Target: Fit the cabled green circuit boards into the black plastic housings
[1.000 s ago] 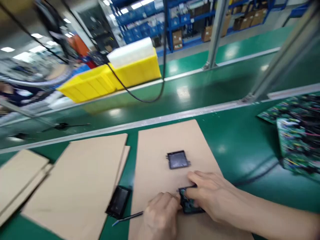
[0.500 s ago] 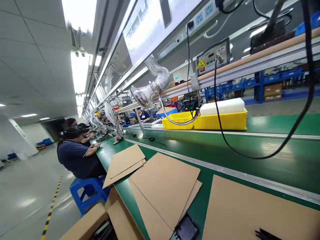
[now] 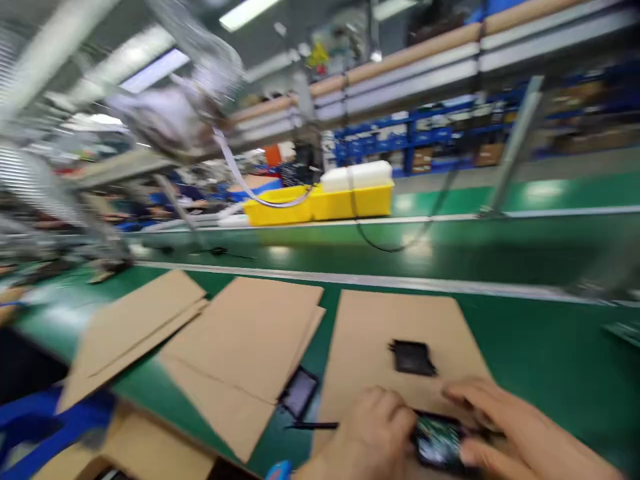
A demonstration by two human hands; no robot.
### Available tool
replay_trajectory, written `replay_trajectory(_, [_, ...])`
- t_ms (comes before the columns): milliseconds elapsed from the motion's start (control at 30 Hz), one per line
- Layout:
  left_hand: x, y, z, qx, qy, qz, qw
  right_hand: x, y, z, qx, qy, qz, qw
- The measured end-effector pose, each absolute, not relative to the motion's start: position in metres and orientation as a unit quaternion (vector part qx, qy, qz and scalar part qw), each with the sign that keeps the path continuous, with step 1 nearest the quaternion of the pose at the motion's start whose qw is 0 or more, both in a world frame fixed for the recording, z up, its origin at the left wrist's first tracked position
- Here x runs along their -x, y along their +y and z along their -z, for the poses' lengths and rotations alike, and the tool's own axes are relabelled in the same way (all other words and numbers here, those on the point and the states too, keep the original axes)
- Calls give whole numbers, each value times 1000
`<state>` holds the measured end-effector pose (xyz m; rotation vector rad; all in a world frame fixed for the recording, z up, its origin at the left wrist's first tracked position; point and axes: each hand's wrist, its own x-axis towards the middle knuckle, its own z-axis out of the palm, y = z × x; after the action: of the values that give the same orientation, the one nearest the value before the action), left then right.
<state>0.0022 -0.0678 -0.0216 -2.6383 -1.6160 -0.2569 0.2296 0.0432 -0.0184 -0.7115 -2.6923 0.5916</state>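
Note:
My left hand (image 3: 373, 430), fingers curled, closes on the left edge of a small black case with a circuit board (image 3: 437, 440) in it. My right hand (image 3: 510, 427) is at the case's right side, its thumb on the edge and its fingers bent around that end. Motion blur softens both hands. A thin black stick-like tool (image 3: 315, 425) sticks out left of my left hand; whether that hand touches it is unclear. Beyond the hands, a black plastic cover (image 3: 413, 357) lies on a cardboard sheet (image 3: 395, 313). Another black plastic housing (image 3: 300, 392) rests on the green bench.
Stacked cardboard sheets (image 3: 250, 327) and more cardboard (image 3: 145, 313) lie to the left. An open carton (image 3: 150, 440) and a blue stool (image 3: 45, 420) are lower left. Yellow bins (image 3: 353, 202) stand behind the metal rail (image 3: 300, 275). A black cable (image 3: 390, 248) hangs over the bench.
The view has swung right and down. Both my hands, the case with the circuit board and the black cover on the cardboard now show. The co-worker at the left is mostly out of view.

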Motion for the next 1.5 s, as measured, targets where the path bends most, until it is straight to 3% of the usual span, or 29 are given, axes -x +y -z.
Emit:
replay_trajectory(167, [-4, -56, 8, 872, -447, 164, -114, -260, 36, -11, 339, -888, -299, 91])
replay_trajectory(433, [-5, -46, 43, 913, -377, 157, 1, -255, 38, -3, 344, -895, -279, 52])
replay_trajectory(600, [-5, -50, 41, 906, -389, 167, -23, -247, 45, -12, 339, -902, -267, -27])
replay_trajectory(733, [-7, -45, 46, 902, -367, 226, -9, -229, 39, -2, 279, -921, -270, 12])
replay_trajectory(1000, [-9, -42, 51, 900, -374, 226, 13, -237, 34, 27, 168, -973, -117, 105])
replay_trajectory(1500, [-25, -43, 48, 901, -420, 107, 34, -233, 33, 26, 157, -985, -67, 0])
